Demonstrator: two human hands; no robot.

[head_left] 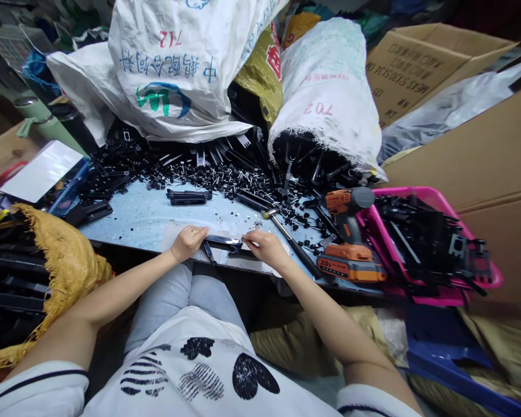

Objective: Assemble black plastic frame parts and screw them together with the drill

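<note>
At the front edge of the blue table, a long, narrow black part (223, 240) with a shiny top lies between my two hands. My left hand (190, 242) is closed on its left end. The fingers of my right hand (264, 248) are pinched at its right end; whether they also hold a small pin cannot be made out. A short black arm (209, 252) sticks down from the part near my left fingers. To the right of my right hand lies a hammer (297, 248) with a dark handle. Farther back sits another black assembly (189, 197).
Loose black pins and pieces (217, 176) heap across the table's back, below white woven sacks (173, 69) (325, 81). An orange cordless drill (349, 263) stands right, beside a pink basket (497, 278) of black parts. A yellow sack (76, 255) is at left.
</note>
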